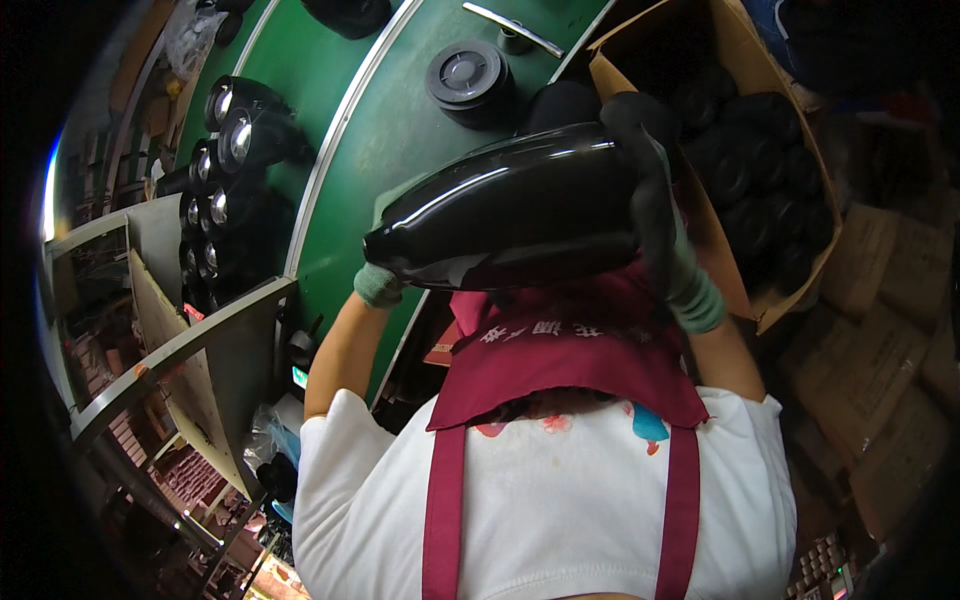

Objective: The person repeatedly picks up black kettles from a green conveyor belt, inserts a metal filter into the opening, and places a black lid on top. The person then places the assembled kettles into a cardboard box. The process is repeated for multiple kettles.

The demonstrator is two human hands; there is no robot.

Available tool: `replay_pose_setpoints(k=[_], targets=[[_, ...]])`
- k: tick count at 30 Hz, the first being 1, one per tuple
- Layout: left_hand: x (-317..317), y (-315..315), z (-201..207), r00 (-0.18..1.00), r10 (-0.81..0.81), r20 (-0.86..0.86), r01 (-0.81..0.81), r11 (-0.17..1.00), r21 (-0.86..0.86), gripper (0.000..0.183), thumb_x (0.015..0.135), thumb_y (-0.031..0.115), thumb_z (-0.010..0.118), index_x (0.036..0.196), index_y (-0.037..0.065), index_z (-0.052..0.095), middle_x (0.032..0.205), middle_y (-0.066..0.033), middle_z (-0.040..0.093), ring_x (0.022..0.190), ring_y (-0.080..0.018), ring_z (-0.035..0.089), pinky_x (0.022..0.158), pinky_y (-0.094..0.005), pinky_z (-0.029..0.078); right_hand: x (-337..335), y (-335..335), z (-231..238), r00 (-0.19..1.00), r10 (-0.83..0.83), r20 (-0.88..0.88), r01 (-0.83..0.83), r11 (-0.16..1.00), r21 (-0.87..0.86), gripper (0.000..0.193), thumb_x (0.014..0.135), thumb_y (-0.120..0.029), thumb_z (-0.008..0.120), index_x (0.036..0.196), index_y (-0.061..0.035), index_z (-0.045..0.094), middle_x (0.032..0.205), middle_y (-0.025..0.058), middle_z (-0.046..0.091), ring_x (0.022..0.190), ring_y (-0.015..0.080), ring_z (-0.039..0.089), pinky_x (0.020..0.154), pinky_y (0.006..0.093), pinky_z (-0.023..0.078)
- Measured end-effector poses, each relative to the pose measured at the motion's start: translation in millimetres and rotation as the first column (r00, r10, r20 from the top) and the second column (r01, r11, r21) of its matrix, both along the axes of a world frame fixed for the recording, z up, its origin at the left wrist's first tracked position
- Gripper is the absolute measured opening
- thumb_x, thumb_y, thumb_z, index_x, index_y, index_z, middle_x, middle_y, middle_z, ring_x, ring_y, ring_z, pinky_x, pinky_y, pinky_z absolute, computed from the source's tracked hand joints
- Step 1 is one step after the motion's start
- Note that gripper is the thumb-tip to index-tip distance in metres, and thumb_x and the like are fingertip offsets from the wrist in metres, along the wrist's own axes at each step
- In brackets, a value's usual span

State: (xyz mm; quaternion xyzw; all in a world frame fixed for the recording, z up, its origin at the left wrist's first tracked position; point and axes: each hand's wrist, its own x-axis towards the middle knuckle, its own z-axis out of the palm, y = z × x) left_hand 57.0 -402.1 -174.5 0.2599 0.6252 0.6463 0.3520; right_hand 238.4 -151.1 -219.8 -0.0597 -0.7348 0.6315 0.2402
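A large glossy black tapered shell [520, 215], shaped like a bulging bottle, lies sideways in front of my chest between both hands. Its narrow end points left, where my left hand [380, 283] in a green glove grips it; most of those fingers are behind the shell. My right hand [692, 285], also green-gloved, holds the wide right end, its fingers largely hidden. A matte black curved piece [655, 190] wraps that wide end; whether it is a separate ring or part of the shell I cannot tell. Beyond the shell stands a dark grey round lidded part [467, 76].
Green worktop [370, 150] carries a metal bar [512, 29] on a small round stand. Several black shells with shiny openings [238, 140] line up at left, near a metal frame [180, 355]. A cardboard box [735, 270] of black round parts stands at right, beside stacked cartons [850, 370].
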Motion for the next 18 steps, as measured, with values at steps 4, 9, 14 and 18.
replay_pose_setpoints(k=[4, 9, 14, 18], targets=[[-1.5, 3.5, 0.1, 0.992, -0.048, -0.115, 0.037, 0.995, -0.095, 0.047, 0.081, 0.014, 0.074, 0.125, -0.002, 0.069, 0.114, -0.0115, 0.074, 0.106, -0.02, 0.07, 0.098, -0.0344, 0.054, 21.8, -17.9, -3.3, 0.968, -0.208, -0.138, 0.244, 0.906, 0.345, 0.057, 0.111, -0.036, 0.041, 0.156, -0.0021, 0.035, 0.156, 0.0146, 0.045, 0.143, 0.0256, 0.045, 0.117, 0.0363, 0.038], [-12.8, 22.6, 43.9, 0.811, -0.234, -0.537, 0.082, 0.953, -0.292, 0.05, 0.074, 0.019, 0.079, 0.119, -0.001, 0.07, 0.108, -0.0182, 0.074, 0.101, -0.032, 0.073, 0.094, -0.0382, 0.056, 38.9, -23.4, -55.2, 0.957, -0.135, 0.256, 0.114, 0.989, 0.097, 0.057, 0.109, -0.029, 0.046, 0.158, -0.0033, 0.032, 0.161, 0.015, 0.039, 0.145, 0.0286, 0.043, 0.12, 0.0387, 0.034], [19.1, 48.2, 70.7, 0.897, -0.122, -0.425, 0.064, 0.987, -0.147, 0.081, 0.076, 0.027, 0.086, 0.144, 0.0, 0.05, 0.132, -0.0202, 0.061, 0.119, -0.0322, 0.063, 0.101, -0.0399, 0.051, 39.9, -4.8, -76.7, 0.983, 0.04, 0.177, 0.064, 0.836, -0.545, 0.056, 0.109, -0.028, 0.047, 0.157, -0.0038, 0.034, 0.161, 0.0146, 0.04, 0.145, 0.0278, 0.043, 0.12, 0.0388, 0.035], [50.2, 53.2, 80.2, 0.598, 0.092, -0.796, -0.033, 0.995, 0.09, 0.079, 0.068, 0.043, 0.087, 0.135, 0.011, 0.062, 0.142, -0.0152, 0.053, 0.131, -0.0364, 0.051, 0.109, -0.052, 0.039, 37.0, 8.7, -63.7, 0.98, -0.006, 0.198, 0.123, 0.804, -0.582, 0.057, 0.108, -0.028, 0.048, 0.157, -0.0038, 0.035, 0.16, 0.0145, 0.04, 0.145, 0.0277, 0.043, 0.12, 0.0389, 0.035]])
